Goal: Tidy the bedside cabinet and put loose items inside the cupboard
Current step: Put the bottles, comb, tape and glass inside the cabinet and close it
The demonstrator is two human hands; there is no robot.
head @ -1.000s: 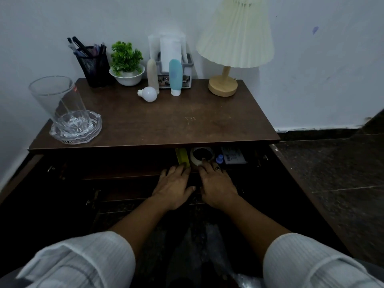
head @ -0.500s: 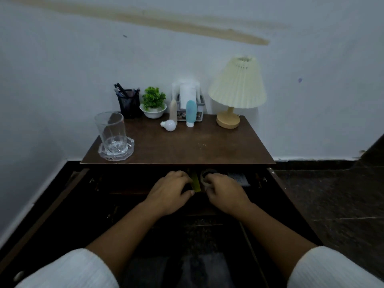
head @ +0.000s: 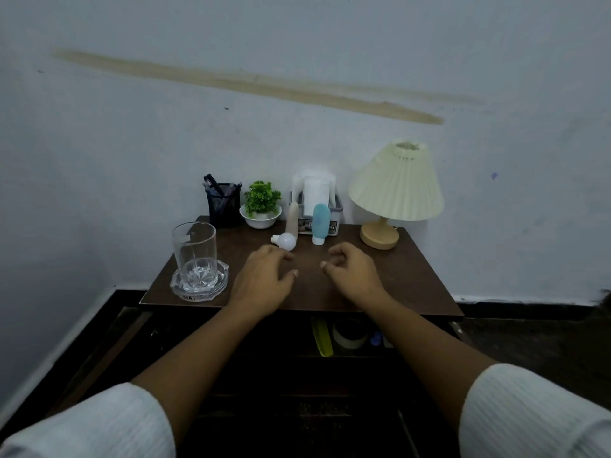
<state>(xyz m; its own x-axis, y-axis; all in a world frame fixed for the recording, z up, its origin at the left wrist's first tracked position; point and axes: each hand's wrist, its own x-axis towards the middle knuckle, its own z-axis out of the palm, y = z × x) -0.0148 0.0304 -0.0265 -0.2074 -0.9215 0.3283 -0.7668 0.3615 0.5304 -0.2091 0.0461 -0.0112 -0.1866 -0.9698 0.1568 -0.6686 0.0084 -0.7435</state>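
The brown bedside cabinet top [head: 406, 285] carries a white light bulb [head: 284, 241] lying on its side, a beige tube [head: 292, 218] and a blue tube [head: 320, 223] standing behind it. My left hand [head: 264, 280] hovers over the top just in front of the bulb, fingers loosely curled and holding nothing. My right hand [head: 353, 272] hovers beside it, also loosely curled and empty. Below the top, inside the open cupboard, lie a yellow comb [head: 322, 337], a tape roll [head: 350, 333] and a small blue item [head: 375, 339].
A glass tumbler [head: 195, 256] stands in a glass ashtray [head: 222, 281] at the front left. Along the wall stand a pen holder [head: 223, 204], a small potted plant [head: 262, 203], a grey caddy [head: 335, 223] with a white tube, and a lamp [head: 395, 190]. Both cupboard doors hang open.
Both hands have come up out of the cupboard shelf and now hover over the cabinet top. The view has lifted and pulled back.
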